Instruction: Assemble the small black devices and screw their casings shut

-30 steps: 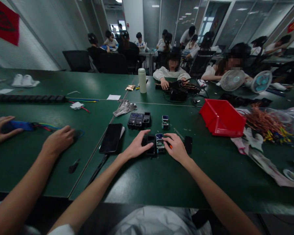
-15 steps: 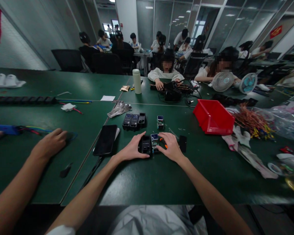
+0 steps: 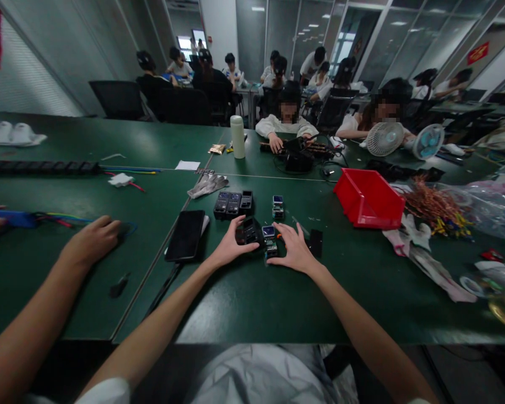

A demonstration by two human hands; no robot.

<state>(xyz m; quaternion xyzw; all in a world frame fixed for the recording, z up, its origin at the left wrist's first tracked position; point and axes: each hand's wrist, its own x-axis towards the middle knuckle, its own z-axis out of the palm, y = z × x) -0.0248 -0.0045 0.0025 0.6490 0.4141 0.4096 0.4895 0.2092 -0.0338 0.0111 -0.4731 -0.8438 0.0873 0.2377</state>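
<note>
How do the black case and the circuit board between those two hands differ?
Colour: the case is black, while the board shows green and a pale-framed screen. Width: the case looks wider than the board. Hold: the left hand grips the case; the right hand is at the board, though whether it grips is unclear. Both are small and lie side by side.

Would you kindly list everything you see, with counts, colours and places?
Held casing: one, black, centre
Other casings: three, black, behind
Boards: two, greenish, centre
Phone-like device: one, black, left
Bin: one, red, right
Wires: many, coppery, beside bin
Gloves: several, pale, middle, right
Flask: one, pale, far centre
Fans: two, pale, far right
Co-worker's hands: two, bare, left
People: several, variously clothed, background
Left hand: one, bare, holding casing
Right hand: one, bare, at nearer board
</note>
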